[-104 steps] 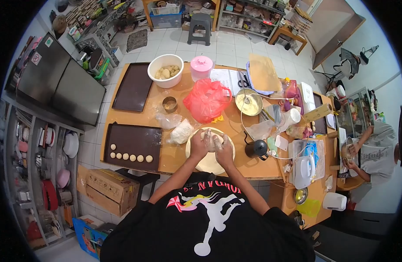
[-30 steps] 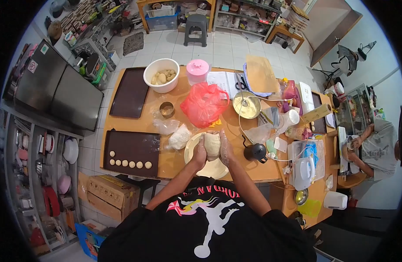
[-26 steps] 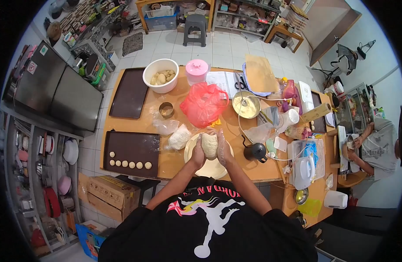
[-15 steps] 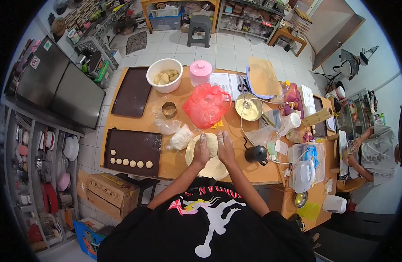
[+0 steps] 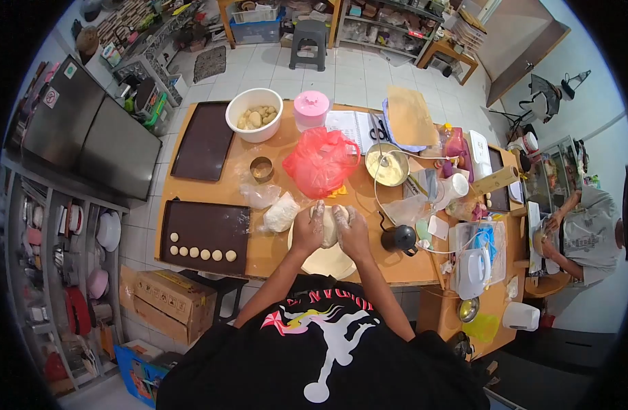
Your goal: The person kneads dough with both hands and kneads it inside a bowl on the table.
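A pale lump of dough is held between my two floury hands over a cream-coloured bowl at the table's near edge. My left hand is closed on the dough's left side. Against its right side presses my right hand, fingers curved around it. Just left of the bowl sits a white, flour-dusted bag. Further left is a dark tray with several small dough balls in its near-left part. The dough's underside is hidden.
Beyond my hands lies a red plastic bag. A black kettle stands to the right. At the back are a white tub of pale lumps, a pink-lidded jar and a metal bowl. Another person sits at far right.
My hands have drawn in over the top of the dough, and it looks narrower and more upright between them. The whole view has shifted slightly.
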A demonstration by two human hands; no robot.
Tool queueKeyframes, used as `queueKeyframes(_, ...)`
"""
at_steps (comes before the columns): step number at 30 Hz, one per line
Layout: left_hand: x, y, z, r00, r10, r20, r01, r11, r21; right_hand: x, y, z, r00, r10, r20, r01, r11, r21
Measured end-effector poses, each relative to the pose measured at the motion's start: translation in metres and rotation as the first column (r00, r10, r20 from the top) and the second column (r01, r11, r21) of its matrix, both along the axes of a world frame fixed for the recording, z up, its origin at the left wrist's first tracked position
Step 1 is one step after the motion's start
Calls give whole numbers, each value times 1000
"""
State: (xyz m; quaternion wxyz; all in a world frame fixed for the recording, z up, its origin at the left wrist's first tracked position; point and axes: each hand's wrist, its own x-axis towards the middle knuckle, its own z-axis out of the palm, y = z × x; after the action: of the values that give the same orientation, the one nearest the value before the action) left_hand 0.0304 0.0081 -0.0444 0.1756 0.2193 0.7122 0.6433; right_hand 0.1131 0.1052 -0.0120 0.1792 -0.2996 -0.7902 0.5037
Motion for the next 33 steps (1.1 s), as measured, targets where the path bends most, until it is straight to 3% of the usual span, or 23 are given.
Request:
queueKeyframes(2,-5,-1,0,1000,11,-3,-11,1000,-24,1,-1,5,999,-45,-17,44,998,-53)
queueKeyframes(6,-13,-8,-15,998,42,53,-40,998,-38,5,4,-2,996,-87,-38,89,994,62)
queueKeyframes(8,-18,-8,-22,971,69,229,-93,991,98,6,7,-3,994,-98,-58,103,990,96)
queueKeyframes(11,-16,-7,-7,808,-26,588,-194,932,307,4,10,-32,995,-68,-71,43,949,-312)
queueKeyframes(12,-14,-5,-1,710,-91,698,-244,898,366,4,7,-31,991,-102,-85,43,853,-521)
queueKeyframes(14,-11,-1,-7,669,-123,733,-308,851,425,-2,-2,-29,980,-171,-98,10,537,-843)
queueKeyframes(15,-7,0,-11,646,-139,750,-344,825,449,-4,-6,-27,981,-143,-132,-60,423,-904)
queueKeyframes(18,4,3,-25,681,-103,725,-347,827,444,-3,-5,-22,992,-84,-92,-51,394,-918)
queueKeyframes(19,2,2,-33,764,-219,608,-234,783,577,-6,-8,-23,990,-118,-76,-2,530,-848)
queueKeyframes(21,7,4,-34,659,-257,707,-299,773,559,-16,-15,-30,979,-194,-66,106,755,-648)
queueKeyframes(23,11,8,-26,539,-302,786,-354,766,537,-15,-10,-46,992,-99,-78,66,934,-352)
queueKeyframes(24,12,8,-26,536,-267,801,-363,784,505,-14,-9,-49,996,-52,-68,38,981,-188)
queueKeyframes(27,12,8,-33,517,-121,847,-458,797,394,-14,-10,-56,972,-228,61,207,946,249)
queueKeyframes(30,7,16,-48,475,13,880,-600,736,313,-10,-11,-23,970,-5,243,43,987,-154)
queueKeyframes(32,-1,12,-45,474,8,880,-613,721,324,-2,-14,-36,999,45,-26,-51,945,-322)
queueKeyframes(33,1,2,-10,561,-125,818,-489,748,450,0,-19,-35,991,62,-122,-95,954,-284)
